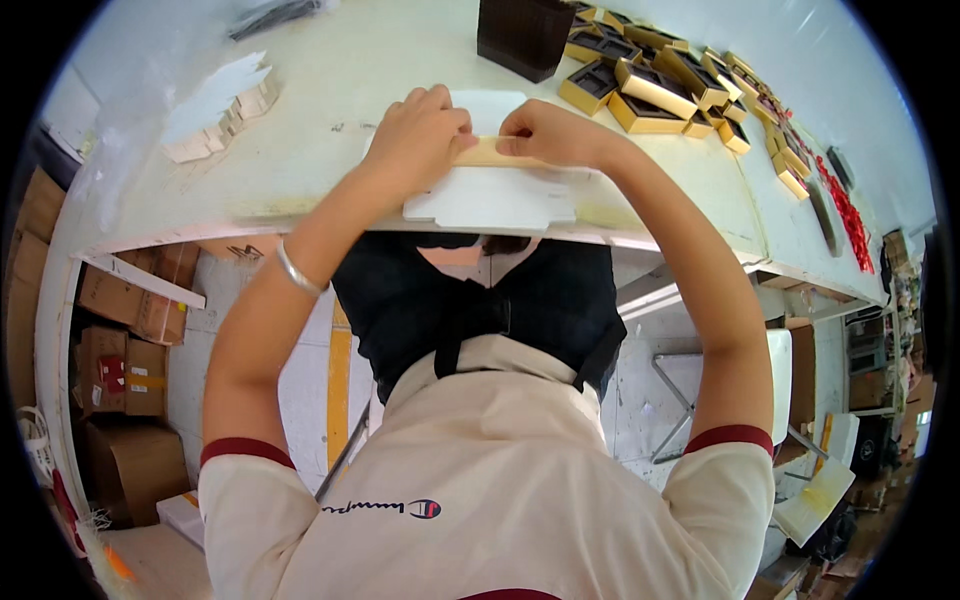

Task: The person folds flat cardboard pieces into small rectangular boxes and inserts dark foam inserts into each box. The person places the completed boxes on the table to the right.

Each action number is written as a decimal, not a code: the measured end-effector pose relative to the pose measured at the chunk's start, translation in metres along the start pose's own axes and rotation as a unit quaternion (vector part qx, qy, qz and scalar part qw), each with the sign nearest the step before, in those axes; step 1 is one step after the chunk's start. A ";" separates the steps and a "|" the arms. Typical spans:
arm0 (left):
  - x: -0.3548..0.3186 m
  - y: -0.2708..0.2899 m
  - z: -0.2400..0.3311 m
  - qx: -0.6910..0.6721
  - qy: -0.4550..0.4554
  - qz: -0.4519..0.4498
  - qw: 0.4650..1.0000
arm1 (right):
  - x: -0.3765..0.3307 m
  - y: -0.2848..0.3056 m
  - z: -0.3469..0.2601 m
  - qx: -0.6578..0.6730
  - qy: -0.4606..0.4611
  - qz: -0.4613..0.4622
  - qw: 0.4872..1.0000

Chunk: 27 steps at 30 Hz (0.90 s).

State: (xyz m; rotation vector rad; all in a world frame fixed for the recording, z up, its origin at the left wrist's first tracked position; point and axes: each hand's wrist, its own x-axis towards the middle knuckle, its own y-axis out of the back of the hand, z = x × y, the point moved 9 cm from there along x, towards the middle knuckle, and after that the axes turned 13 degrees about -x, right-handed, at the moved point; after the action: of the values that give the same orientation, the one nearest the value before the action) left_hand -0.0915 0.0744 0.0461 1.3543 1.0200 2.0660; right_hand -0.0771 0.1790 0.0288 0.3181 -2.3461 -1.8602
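A flat white card blank [490, 198] with tabbed edges lies at the table's front edge, directly before me. Across its middle runs a pale gold raised strip [490, 153]. My left hand [420, 140] is closed, its thumb and fingers pinching the strip's left end. At the other end my right hand [550, 135] pinches the strip with bent fingers. Part of the blank shows beyond the hands, and the hands cover both ends of the strip.
A dark brown upright box [524, 38] stands behind the hands. Gold boxes with dark inserts [650, 85] pile up at the far right, near red shredded filler [845, 205]. A stack of white card blanks [222, 108] lies left. Cardboard cartons [125, 370] sit under the white table [310, 195].
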 end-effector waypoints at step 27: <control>-0.001 -0.038 0.004 -0.205 0.136 -0.279 0.928 | -0.051 -0.017 -0.024 0.120 -0.012 0.079 0.990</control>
State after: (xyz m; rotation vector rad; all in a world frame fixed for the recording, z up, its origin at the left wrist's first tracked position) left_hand -0.0885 0.0989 0.0165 0.4975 0.8800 1.8970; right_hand -0.0205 0.1650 0.0194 0.1290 -2.5327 -1.5244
